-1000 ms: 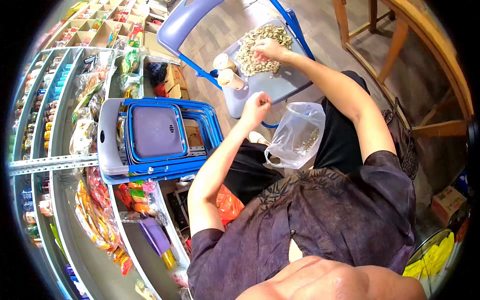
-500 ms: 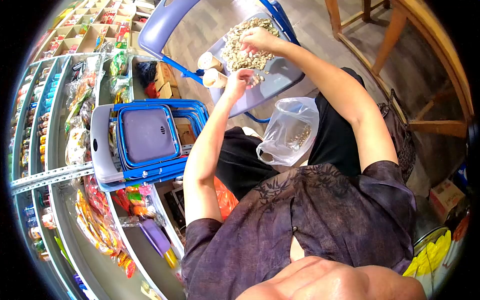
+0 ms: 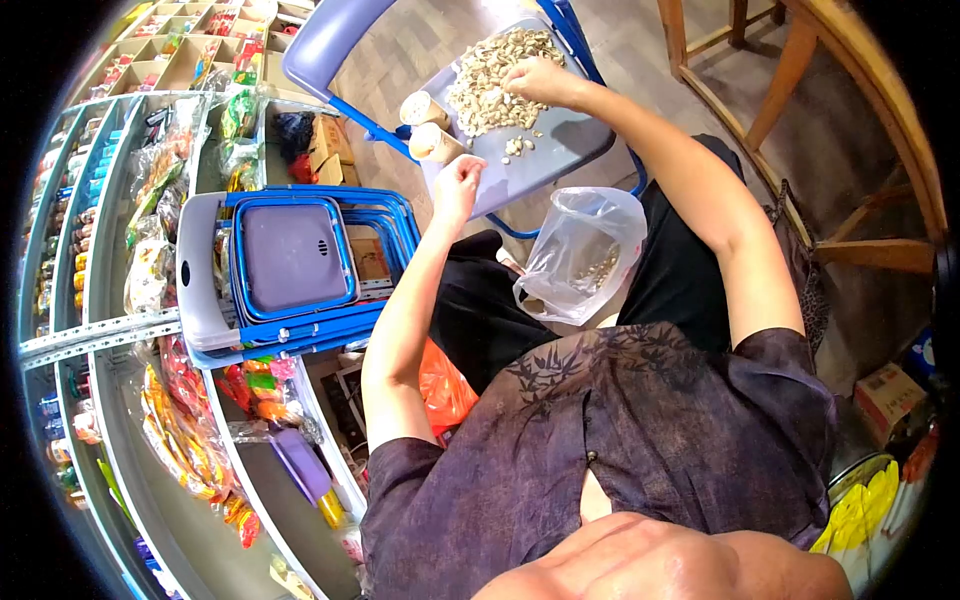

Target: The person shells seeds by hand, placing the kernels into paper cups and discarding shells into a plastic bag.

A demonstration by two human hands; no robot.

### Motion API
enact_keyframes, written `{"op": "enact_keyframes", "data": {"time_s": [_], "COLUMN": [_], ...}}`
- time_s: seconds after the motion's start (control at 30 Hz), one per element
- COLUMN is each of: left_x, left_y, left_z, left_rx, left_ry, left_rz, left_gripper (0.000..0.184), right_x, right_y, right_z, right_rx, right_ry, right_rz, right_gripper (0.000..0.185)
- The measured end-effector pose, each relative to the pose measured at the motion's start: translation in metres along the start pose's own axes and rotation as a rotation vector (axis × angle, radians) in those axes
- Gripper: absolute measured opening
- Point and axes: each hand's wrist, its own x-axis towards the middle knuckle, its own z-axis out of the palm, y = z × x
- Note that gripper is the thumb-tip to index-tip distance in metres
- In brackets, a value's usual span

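Head cam: the right hand (image 3: 532, 82) is at the right side of a pile (image 3: 490, 100) of pale nut-looking pieces, fingers bunched and tips down at it; can't tell if it's pinching one. Pile's a lopsided heap, maybe a bit longer going away from the body, and the pieces in it point every which way. Left hand (image 3: 458, 188) is at the chair's (image 3: 555, 160) near left edge with its fingers curled in, and I honestly can't tell if anything's in there. Two paper cups (image 3: 433, 143) sit just past that hand, side by side, rims facing up and away; can't make out what's inside. A few loose bits (image 3: 518, 146) lie between the hands, off the pile's near end. Clear plastic bag (image 3: 590, 215), mouth open, is bodyward of both hands between the knees, with crumbs (image 3: 600, 268) in the bottom. There's bare seat under the right forearm out to the rim, but the left hand's tight against the cups.
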Motion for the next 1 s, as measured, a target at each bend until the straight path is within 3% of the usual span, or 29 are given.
{"op": "enact_keyframes", "data": {"time_s": [0.07, 0.13, 0.27, 0.37, 0.4, 0.47, 0.53, 0.6, 0.87, 1.0], "left_x": [0.000, 0.005, 0.020, 0.025, 0.029, 0.034, 0.036, 0.036, 0.045, 0.042], "left_y": [0.014, 0.029, 0.033, 0.023, 0.022, 0.011, 0.010, 0.016, 0.008, 0.021], "left_z": [0.009, 0.017, 0.029, 0.035, 0.036, 0.042, 0.044, 0.043, 0.037, 0.025], "left_rx": [0.090, 0.293, 0.451, 0.468, 0.478, 0.455, 0.402, 0.425, 0.259, -0.415], "left_ry": [0.018, 0.065, 0.044, 0.023, 0.034, 0.091, 0.078, 0.055, 0.181, 0.179], "left_rz": [0.084, 0.280, 0.336, 0.354, 0.383, 0.404, 0.376, 0.292, 0.362, 0.048], "left_gripper": [0.016, 0.026, 0.029, 0.024, 0.020, 0.013, 0.016, 0.014, 0.012, 0.020], "right_x": [-0.004, -0.010, -0.015, -0.025, -0.020, -0.005, -0.032, -0.035, -0.047, -0.046], "right_y": [0.013, 0.016, 0.027, 0.019, 0.034, 0.069, 0.019, 0.018, -0.006, -0.013], "right_z": [0.000, 0.012, 0.024, 0.015, 0.019, 0.025, 0.016, 0.020, 0.025, 0.029], "right_rx": [-0.033, -0.102, 0.085, 0.019, -0.010, -0.605, -0.022, 0.013, -0.004, -0.011], "right_ry": [-0.030, 0.023, -0.023, -0.059, -0.044, 0.068, -0.065, -0.093, -0.102, -0.029], "right_rz": [-0.119, 0.021, 0.025, -0.007, -0.067, -0.806, -0.028, 0.044, 0.100, 0.208], "right_gripper": [0.029, 0.029, 0.026, 0.024, 0.024, 0.024, 0.023, 0.023, 0.029, 0.037]}}
